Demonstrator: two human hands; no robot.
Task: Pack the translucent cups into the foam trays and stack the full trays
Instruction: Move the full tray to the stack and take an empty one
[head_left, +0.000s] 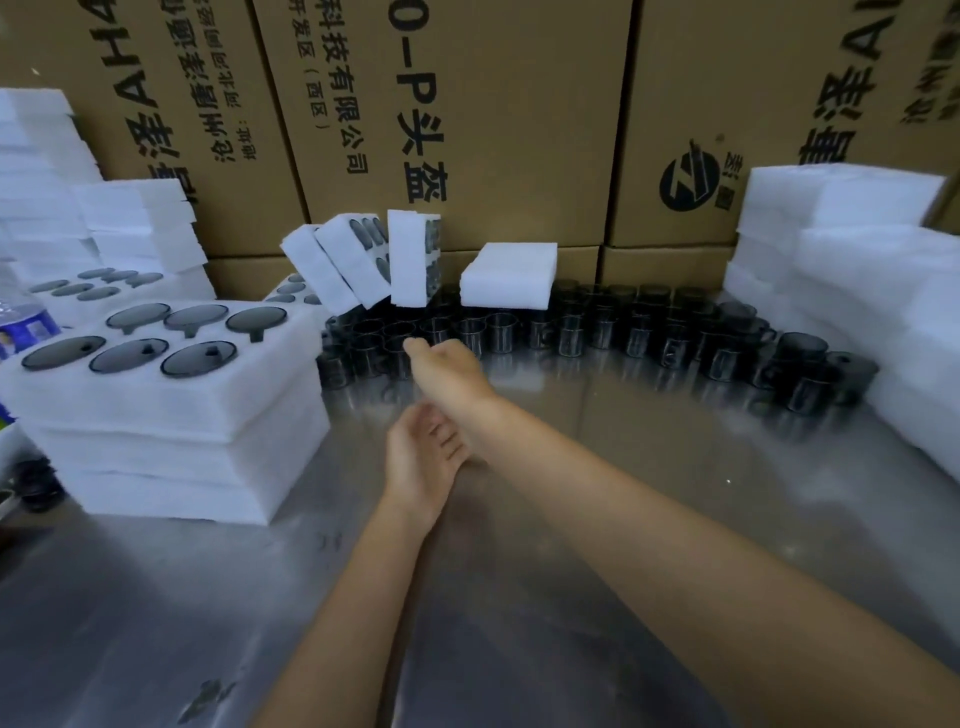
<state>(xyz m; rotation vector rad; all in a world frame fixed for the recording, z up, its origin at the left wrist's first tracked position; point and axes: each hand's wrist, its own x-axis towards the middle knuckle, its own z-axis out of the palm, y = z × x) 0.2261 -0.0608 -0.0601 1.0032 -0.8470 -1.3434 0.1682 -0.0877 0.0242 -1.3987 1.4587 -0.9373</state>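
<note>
Cups (571, 332), dark and translucent, stand crowded in rows along the back of the steel worktop (597, 519), from beside the left tray stack across to the foam at the right. A stack of foam trays (171, 415) sits on the left; its top tray holds six cups set in round holes, their rims flush with the foam. Behind it, more trays (119, 291) with cups and plain white foam blocks (140, 223) are piled up. Three trays (374, 260) stand on edge and lean against one another at the back, and a flat foam block (509, 278) lies on top of the cups beside them. More foam (841, 260) is heaped on the right. Printed cartons (493, 104) form a wall behind everything.

The right hand (447, 358) reaches forward to the nearest cups, fingers loosely curled; whether its grip is on a cup I cannot tell. The left hand (421, 457) lies low beneath the right forearm, fingers relaxed and apart, holding nothing. A labelled bottle (23, 322) shows at the left edge.
</note>
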